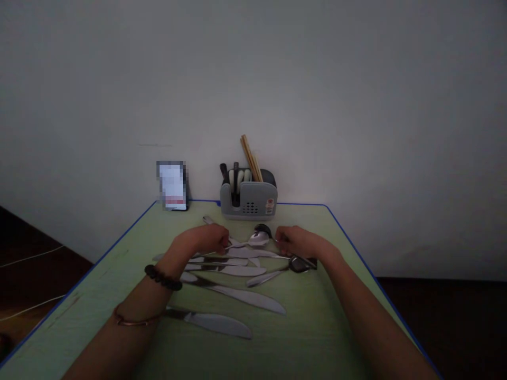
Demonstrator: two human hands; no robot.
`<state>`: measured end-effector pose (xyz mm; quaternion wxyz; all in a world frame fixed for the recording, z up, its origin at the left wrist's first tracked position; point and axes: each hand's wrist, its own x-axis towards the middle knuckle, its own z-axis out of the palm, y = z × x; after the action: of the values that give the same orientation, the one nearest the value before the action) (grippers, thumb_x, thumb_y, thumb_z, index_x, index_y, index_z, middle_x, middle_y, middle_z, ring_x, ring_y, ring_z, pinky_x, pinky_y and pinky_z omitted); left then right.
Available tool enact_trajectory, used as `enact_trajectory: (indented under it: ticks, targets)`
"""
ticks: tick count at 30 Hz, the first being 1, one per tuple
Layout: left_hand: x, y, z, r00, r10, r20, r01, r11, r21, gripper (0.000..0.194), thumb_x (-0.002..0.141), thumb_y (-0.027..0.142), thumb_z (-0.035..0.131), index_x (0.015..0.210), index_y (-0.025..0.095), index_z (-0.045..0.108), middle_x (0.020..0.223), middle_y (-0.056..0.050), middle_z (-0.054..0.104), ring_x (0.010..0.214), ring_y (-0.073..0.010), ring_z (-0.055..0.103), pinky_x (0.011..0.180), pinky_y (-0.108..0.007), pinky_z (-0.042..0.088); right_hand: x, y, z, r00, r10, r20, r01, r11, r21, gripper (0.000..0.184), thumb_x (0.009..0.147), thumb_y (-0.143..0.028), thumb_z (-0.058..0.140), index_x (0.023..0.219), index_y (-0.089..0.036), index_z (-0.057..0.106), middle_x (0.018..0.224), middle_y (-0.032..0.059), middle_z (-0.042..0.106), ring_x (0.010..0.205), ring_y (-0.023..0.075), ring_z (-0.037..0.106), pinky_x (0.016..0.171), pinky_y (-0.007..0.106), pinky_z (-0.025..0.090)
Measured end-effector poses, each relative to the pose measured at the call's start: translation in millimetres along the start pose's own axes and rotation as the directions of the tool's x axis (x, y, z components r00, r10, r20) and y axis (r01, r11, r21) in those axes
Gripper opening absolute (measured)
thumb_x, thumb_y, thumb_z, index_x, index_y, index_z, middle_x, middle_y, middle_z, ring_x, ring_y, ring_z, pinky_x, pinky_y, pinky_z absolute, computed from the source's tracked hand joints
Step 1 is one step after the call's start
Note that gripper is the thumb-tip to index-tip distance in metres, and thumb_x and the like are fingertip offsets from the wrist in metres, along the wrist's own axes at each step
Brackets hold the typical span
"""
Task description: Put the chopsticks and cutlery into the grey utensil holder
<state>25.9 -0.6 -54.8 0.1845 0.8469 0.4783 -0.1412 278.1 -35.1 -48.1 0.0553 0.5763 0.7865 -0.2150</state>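
Note:
Several steel knives [222, 323] and spoons [259, 240] lie scattered on a green table [317, 338]. My left hand [206, 240] rests over the middle of the pile, fingers curled on the handle of a spoon. My right hand [295, 241] hovers just right of that spoon's bowl, fingers bent and pinched on a thin handle. A dark spoon [298, 265] lies under my right wrist. A bead bracelet and a thin bangle sit on my left forearm.
A grey cutlery holder [249, 203] with wooden chopsticks [250, 158] and dark-handled utensils stands at the table's far edge against the white wall. A phone [173, 186] leans upright to its left. The table has a blue rim; dark floor lies on both sides.

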Motion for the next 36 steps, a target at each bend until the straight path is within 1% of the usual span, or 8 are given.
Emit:
enact_trajectory:
  ticks: [3,7,14,19,22,27,31,36]
  targets:
    - [-1,-4,-4.5,0.999,0.036,-0.028,-0.038,0.998,-0.048,0.013,0.072,0.019,0.059,0.084,0.019,0.066,0.083,-0.002,0.07,0.075,-0.0166,0.062,0.06,-0.021,0.041,4,6,6,0.992,-0.089,-0.091,0.096,0.992,0.082,0.028,0.083,-0.013,0.049,0.108,-0.017,0.06,0.079,0.0038,0.071,0.07,0.0139,0.062,0.063,0.022,0.042]
    - [0,-11,-9.5,0.988,0.016,-0.154,-0.028,0.996,-0.081,0.019,0.073,0.014,0.057,0.09,0.017,0.066,0.091,-0.004,0.07,0.081,-0.016,0.063,0.067,-0.02,0.044,8,16,8,0.975,-0.122,-0.185,0.144,0.983,0.111,0.031,0.083,-0.014,0.051,0.113,-0.016,0.06,0.092,0.0066,0.069,0.08,0.0155,0.063,0.072,0.024,0.044]
    - [6,-23,-1.9,0.967,0.024,-0.254,-0.031,0.999,-0.025,0.039,0.071,0.01,0.057,0.108,0.021,0.063,0.115,-0.007,0.061,0.097,-0.0184,0.06,0.083,-0.023,0.045,-3,29,-5,0.992,0.026,-0.12,-0.024,0.999,0.022,0.041,0.072,-0.02,0.066,0.112,-0.014,0.061,0.11,0.013,0.064,0.097,0.0213,0.061,0.083,0.028,0.045]
    - [14,-31,4.4,0.971,0.05,-0.233,-0.036,0.997,0.065,0.021,0.072,0.017,0.061,0.091,0.02,0.068,0.104,-0.009,0.063,0.097,-0.0221,0.058,0.084,-0.027,0.045,-8,26,-5,0.987,0.158,0.037,-0.158,0.987,-0.005,0.053,0.061,-0.019,0.075,0.111,-0.017,0.059,0.099,0.0087,0.068,0.083,0.0192,0.064,0.066,0.025,0.046]
    - [12,-31,5.0,0.977,0.02,-0.212,-0.002,0.996,0.084,0.018,0.071,0.023,0.063,0.087,0.019,0.069,0.103,-0.01,0.062,0.1,-0.0252,0.056,0.084,-0.03,0.044,-9,23,-4,0.982,0.167,0.091,-0.171,0.984,0.048,0.042,0.062,-0.019,0.073,0.103,-0.017,0.061,0.087,0.0049,0.07,0.072,0.0164,0.064,0.056,0.022,0.043]
    - [8,-29,5.8,0.988,-0.011,-0.156,0.019,0.998,0.053,0.017,0.072,0.024,0.06,0.085,0.016,0.069,0.1,-0.01,0.064,0.088,-0.0202,0.061,0.075,-0.025,0.047,-10,23,-5,0.982,0.141,0.124,-0.145,0.989,0.026,0.016,0.068,-0.02,0.067,0.083,-0.017,0.067,0.082,0.005,0.072,0.072,0.0167,0.065,0.055,0.022,0.042]
    - [7,-31,3.3,0.992,-0.024,-0.122,0.025,1.0,0.01,0.019,0.071,0.025,0.06,0.087,0.017,0.067,0.097,-0.007,0.067,0.086,-0.0187,0.062,0.072,-0.023,0.046,-11,24,-8,0.988,0.144,0.055,-0.145,0.989,0.004,0.014,0.072,-0.015,0.062,0.084,-0.017,0.067,0.086,0.0046,0.072,0.076,0.0161,0.065,0.058,0.021,0.043]
    - [4,-24,-4.6,0.991,-0.039,-0.125,0.032,0.998,-0.059,0.023,0.074,0.028,0.059,0.092,0.016,0.065,0.094,-0.006,0.069,0.083,-0.0187,0.063,0.067,-0.024,0.045,-7,20,-5,0.988,0.15,-0.026,-0.151,0.988,-0.023,0.017,0.081,-0.026,0.056,0.09,-0.015,0.066,0.094,0.0099,0.071,0.081,0.0186,0.064,0.064,0.024,0.043]
